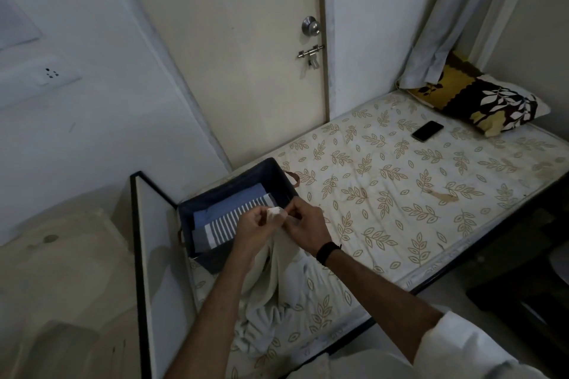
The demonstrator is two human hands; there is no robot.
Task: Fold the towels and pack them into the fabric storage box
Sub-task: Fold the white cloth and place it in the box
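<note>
A dark blue fabric storage box (264, 169) with brown handles stands on the bed's near left corner. Inside lie a folded blue towel (229, 201) and a folded grey towel with white stripes (215, 229). A cream towel (271, 280) hangs from my two hands down onto the mattress, where its lower part lies bunched. My left hand (251, 226) and my right hand (304, 226) each pinch the towel's top edge close together, just in front of the box's near right side.
The bed (400, 194) has a leaf-print sheet. A black phone (427, 130) lies near a patterned pillow (483, 101) at the far end. A white footboard panel (160, 255) rises left of the box. A shut door (246, 55) stands behind.
</note>
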